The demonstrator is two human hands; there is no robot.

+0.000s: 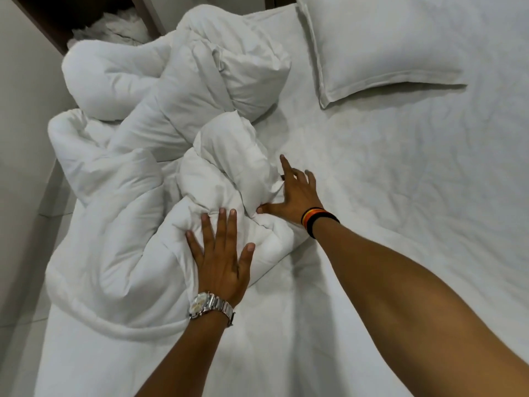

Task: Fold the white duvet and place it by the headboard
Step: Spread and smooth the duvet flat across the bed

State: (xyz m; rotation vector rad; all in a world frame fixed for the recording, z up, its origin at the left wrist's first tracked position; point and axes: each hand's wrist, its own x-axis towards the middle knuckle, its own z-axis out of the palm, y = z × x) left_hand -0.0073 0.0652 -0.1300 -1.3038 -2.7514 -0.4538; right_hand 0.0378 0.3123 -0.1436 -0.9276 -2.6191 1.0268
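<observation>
The white duvet (160, 138) lies crumpled in a bulky heap on the left half of the bed, reaching up toward the headboard end at the top. My left hand (221, 256), with a silver watch on its wrist, presses flat on the near edge of the heap, fingers straight and spread. My right hand (297, 193), with dark bands on its wrist, lies with spread fingers against the right side of the heap. Its thumb touches a fold of the duvet and its index finger points up the bed.
A white pillow (380, 44) lies at the top right on the white sheet (400, 181). A dark wooden recess (57, 15) holding some white fabric sits at the top left. A pale wall (20, 138) runs close along the bed's left side.
</observation>
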